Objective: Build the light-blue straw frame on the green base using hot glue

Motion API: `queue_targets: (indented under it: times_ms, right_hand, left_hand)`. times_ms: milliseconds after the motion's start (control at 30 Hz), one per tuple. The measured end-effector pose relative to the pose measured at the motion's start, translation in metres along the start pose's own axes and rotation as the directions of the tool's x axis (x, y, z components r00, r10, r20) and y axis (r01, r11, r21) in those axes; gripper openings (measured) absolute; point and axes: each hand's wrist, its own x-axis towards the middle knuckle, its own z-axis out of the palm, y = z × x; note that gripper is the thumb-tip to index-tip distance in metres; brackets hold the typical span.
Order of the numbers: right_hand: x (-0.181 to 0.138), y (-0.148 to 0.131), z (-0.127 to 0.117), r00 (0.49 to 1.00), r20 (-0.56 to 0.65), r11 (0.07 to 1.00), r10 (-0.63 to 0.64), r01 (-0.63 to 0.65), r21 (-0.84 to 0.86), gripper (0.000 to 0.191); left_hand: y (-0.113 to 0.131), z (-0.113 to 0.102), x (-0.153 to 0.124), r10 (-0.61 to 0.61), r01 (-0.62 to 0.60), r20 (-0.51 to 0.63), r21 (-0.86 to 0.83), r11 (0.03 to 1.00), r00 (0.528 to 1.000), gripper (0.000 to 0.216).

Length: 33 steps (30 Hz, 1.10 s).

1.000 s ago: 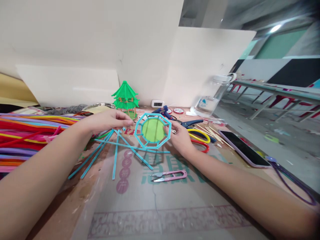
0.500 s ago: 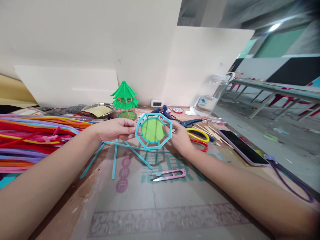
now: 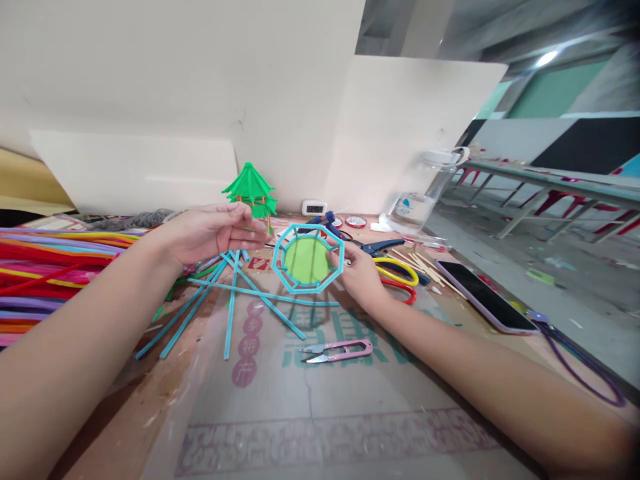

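Note:
A light-blue octagonal frame, built as two rings joined by short spokes around a green round base, is held up above the board. My right hand grips its right side, with a fingertip over the green base. To its left, my left hand is open, fingers loosely apart and holding nothing, in front of a green pagoda-like model whose lower part it hides. Several light-blue pipe cleaner strips lie crossed beneath. Pink thread snips rest on the board nearer to me.
Bundles of coloured pipe cleaners lie at the left. Yellow-and-red-handled scissors, dark pliers, thin wooden sticks and a phone are at the right. Behind stand a small digital clock and a water bottle.
My left hand has let go of the frame and moved up and left, uncovering more blue strips. My right hand still holds the frame in nearly the same place.

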Motion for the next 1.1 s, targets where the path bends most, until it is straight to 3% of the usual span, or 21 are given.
queue_targets:
  times_ms: [200, 433, 633, 833, 967, 1033, 1100]
  right_hand:
    - [0.004, 0.009, 0.001, 0.993, 0.072, 0.974, 0.095, -0.108, 0.197, 0.028]
    - [0.007, 0.028, 0.009, 0.976, 0.171, 0.801, 0.131, -0.206, 0.563, 0.04]
    - [0.004, 0.029, 0.008, 0.961, 0.219, 0.777, 0.17, -0.267, 0.571, 0.041]
    - [0.005, 0.02, 0.005, 0.973, 0.229, 0.846, 0.031, -0.148, 0.512, 0.036]
    - [0.003, 0.013, 0.004, 0.946, 0.323, 0.857, 0.031, -0.192, 0.479, 0.042]
    - [0.002, 0.011, 0.004, 0.937, 0.349, 0.858, 0.033, -0.205, 0.471, 0.041]
    - [0.002, 0.009, 0.004, 0.937, 0.349, 0.861, 0.022, -0.196, 0.47, 0.039]
  left_hand:
    - [0.012, -0.004, -0.005, -0.018, 0.018, -0.002, 0.023, 1.0, 1.0, 0.022]
    - [0.008, -0.006, 0.005, 0.03, -0.007, -0.313, 0.076, 0.997, 0.949, 0.036]
    - [-0.008, -0.002, 0.007, 0.094, -0.001, -0.254, 0.345, 0.938, 0.962, 0.03]
    - [-0.012, 0.014, 0.007, 0.214, -0.037, -0.164, 0.704, 0.709, 0.963, 0.028]
    - [-0.015, 0.034, 0.006, 0.284, -0.097, -0.068, 0.843, 0.529, 0.956, 0.027]
    - [-0.019, 0.042, 0.005, 0.375, -0.172, -0.016, 0.871, 0.461, 0.927, 0.022]
    - [-0.022, 0.046, 0.004, 0.503, -0.257, 0.054, 0.903, 0.344, 0.863, 0.018]
